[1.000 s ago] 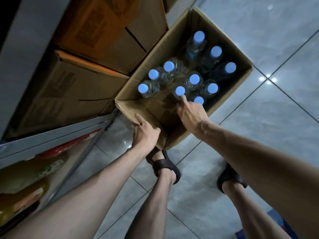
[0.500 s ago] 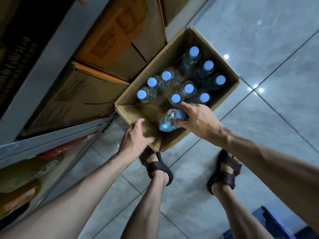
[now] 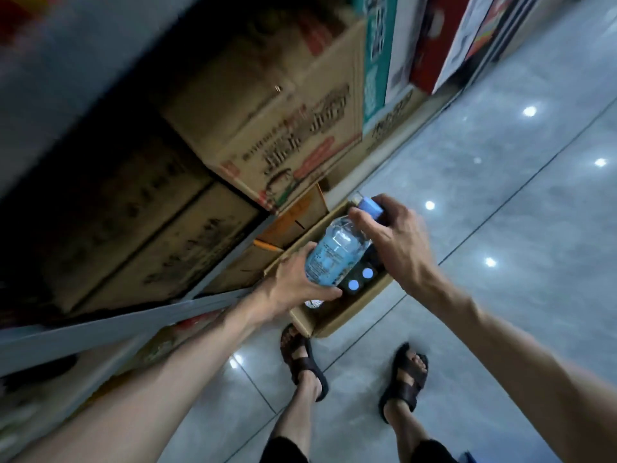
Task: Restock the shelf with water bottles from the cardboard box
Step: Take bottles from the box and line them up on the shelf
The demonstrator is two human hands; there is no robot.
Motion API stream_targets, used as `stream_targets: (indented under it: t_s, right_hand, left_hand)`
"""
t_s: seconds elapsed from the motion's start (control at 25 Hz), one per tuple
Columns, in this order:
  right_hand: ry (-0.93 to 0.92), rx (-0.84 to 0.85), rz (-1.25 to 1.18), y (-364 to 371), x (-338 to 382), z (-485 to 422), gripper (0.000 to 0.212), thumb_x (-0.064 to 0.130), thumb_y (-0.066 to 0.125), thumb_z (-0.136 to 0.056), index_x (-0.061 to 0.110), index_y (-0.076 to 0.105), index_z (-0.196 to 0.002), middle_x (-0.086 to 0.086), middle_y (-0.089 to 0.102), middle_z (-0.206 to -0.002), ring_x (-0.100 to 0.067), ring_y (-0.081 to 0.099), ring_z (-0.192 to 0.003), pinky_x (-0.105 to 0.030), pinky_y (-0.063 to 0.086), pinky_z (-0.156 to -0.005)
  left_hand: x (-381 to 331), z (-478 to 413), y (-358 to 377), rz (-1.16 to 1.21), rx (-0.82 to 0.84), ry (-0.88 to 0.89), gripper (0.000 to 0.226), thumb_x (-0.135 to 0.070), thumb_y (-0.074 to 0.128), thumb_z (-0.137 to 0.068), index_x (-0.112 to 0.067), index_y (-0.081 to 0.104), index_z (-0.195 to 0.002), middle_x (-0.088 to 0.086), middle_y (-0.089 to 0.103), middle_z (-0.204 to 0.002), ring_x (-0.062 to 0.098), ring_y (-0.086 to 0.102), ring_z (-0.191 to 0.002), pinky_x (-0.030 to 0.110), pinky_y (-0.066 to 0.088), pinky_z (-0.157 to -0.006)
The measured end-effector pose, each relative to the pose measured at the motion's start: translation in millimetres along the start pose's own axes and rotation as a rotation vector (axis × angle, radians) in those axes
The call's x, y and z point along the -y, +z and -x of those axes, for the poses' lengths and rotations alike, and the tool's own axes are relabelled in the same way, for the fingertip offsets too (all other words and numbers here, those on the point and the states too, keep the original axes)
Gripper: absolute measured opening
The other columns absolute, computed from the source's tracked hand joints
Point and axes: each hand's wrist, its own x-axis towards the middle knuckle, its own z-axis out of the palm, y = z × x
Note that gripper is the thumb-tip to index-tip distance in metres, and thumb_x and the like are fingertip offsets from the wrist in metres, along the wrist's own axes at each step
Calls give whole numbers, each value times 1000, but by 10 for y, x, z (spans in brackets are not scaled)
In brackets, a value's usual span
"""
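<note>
A clear water bottle point(image 3: 335, 253) with a pale blue label and blue cap hangs tilted above the open cardboard box point(image 3: 329, 324) on the floor. My right hand point(image 3: 397, 243) grips its neck and cap from above. My left hand point(image 3: 293, 292) cups its base from below. Inside the box a few blue caps of other bottles point(image 3: 360, 279) show under the lifted one; most of the box is hidden by my hands. The shelf point(image 3: 110, 325) runs along the left, its grey edge just beside my left forearm.
Stacked brown printed cartons point(image 3: 273, 128) fill the shelf above the box. Colourful packets point(image 3: 160, 345) lie on the lower shelf level. Grey floor tiles point(image 3: 500, 212) spread to the right. My sandalled feet point(image 3: 354, 372) stand just behind the box.
My right hand has lifted one bottle out of the box and raised it. My left hand left the box flap and took the bottle's base. The view swung upward toward the shelf.
</note>
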Motion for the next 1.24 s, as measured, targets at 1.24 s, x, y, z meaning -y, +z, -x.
stream_targets:
  t_s: [1.24]
  right_hand:
    - [-606, 740, 391, -162, 5448, 1098, 32, 25, 83, -71, 22, 68, -98, 2, 74, -103, -15, 70, -98, -38, 57, -89]
  left_hand:
    - [-1788, 3249, -2902, 711, -685, 142, 81, -40, 88, -55, -17, 52, -123, -2, 69, -114, 16, 66, -103, 41, 50, -96]
